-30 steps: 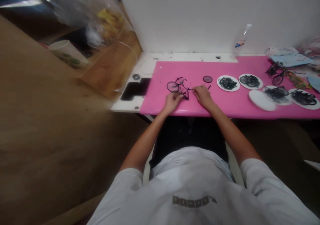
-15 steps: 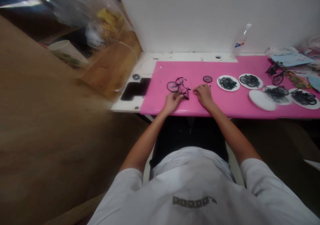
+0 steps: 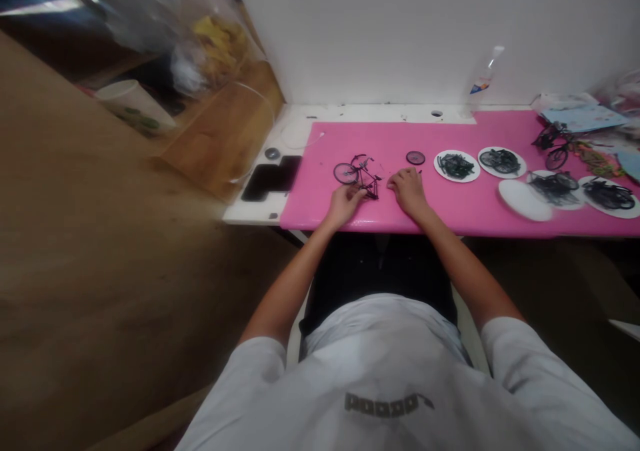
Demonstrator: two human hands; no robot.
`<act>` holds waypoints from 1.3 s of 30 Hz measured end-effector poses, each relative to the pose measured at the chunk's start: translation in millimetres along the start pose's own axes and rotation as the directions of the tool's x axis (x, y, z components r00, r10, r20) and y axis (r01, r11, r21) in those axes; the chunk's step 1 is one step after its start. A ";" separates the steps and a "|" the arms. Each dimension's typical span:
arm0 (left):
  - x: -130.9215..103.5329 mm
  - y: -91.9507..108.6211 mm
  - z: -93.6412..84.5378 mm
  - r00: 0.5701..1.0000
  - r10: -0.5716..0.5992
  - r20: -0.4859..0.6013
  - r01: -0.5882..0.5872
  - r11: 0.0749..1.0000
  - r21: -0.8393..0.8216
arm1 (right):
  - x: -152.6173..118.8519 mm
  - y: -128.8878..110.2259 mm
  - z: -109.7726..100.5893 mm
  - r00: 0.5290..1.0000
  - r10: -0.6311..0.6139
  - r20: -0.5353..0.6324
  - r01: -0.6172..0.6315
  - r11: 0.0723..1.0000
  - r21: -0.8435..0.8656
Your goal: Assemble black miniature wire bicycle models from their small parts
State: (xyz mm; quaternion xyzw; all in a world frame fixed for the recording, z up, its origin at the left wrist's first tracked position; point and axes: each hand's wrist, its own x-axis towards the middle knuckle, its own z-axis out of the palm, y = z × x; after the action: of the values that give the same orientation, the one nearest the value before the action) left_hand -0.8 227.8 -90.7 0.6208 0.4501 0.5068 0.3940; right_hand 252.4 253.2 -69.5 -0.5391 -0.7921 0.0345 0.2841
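A small black model bicycle (image 3: 367,176) lies on the pink table cover (image 3: 370,139), with one wheel fitted at its left end. My left hand (image 3: 346,204) is closed on the lower part of its frame. Just to the right of the bicycle, my right hand (image 3: 407,189) rests with thumb and fingers pinched together near the cover. Whatever it may hold is too small to make out. A loose spoked wheel (image 3: 415,158) lies flat beyond my right hand.
Several white plates (image 3: 457,178) of black parts stand to the right, beside a white lid-like disc (image 3: 524,201). Another model bicycle (image 3: 554,145) is at the far right. A clear bottle (image 3: 485,81) stands at the back wall; a dark phone-like slab (image 3: 270,181) lies left.
Hardly anything differs. My right hand has shifted very slightly; my left hand and the bicycle keep their place.
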 end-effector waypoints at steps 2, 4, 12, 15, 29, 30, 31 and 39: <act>0.2 -0.2 -0.2 1.000 0.003 -0.011 -0.003 1.000 0.020 | 0.4 0.2 -0.1 1.000 0.004 0.003 -0.004 1.000 -0.012; 0.5 -0.4 -0.2 1.000 0.005 -0.020 -0.004 0.999 0.035 | 0.5 -0.9 -1.0 1.000 0.009 0.006 -0.009 0.999 -0.037; -0.1 1.7 0.6 1.000 -0.003 0.008 0.003 1.000 0.012 | 0.9 -11.0 -10.0 0.995 0.030 0.094 -0.020 0.995 -0.100; 0.4 0.5 0.3 1.000 0.004 0.001 -0.005 1.000 0.031 | 0.9 -11.3 -10.2 0.994 0.044 0.096 -0.035 0.995 -0.089; 0.5 -0.7 -0.5 1.000 0.005 -0.009 -0.004 0.999 0.044 | -1.7 -9.5 -8.5 0.999 -0.011 0.031 0.013 0.998 -0.063; 0.6 -1.3 -0.5 1.000 0.006 -0.009 -0.006 0.999 0.042 | -1.5 -10.0 -8.8 0.999 -0.017 0.036 0.020 0.997 -0.070; 0.5 -1.5 -0.5 1.000 0.007 -0.008 -0.006 0.999 0.038 | -1.3 -10.7 -9.1 0.999 -0.025 0.045 0.029 0.997 -0.077; -1.0 4.2 -0.1 1.000 -0.002 0.009 0.002 1.000 0.020 | -0.6 -16.1 -11.9 0.990 -0.060 0.125 0.086 0.974 -0.210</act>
State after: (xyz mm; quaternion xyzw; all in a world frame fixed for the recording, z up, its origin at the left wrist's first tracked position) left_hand -0.3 225.6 -86.9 0.6264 0.4540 0.4993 0.3902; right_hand 244.9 243.0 -54.0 -0.5342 -0.8259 -0.0300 0.1779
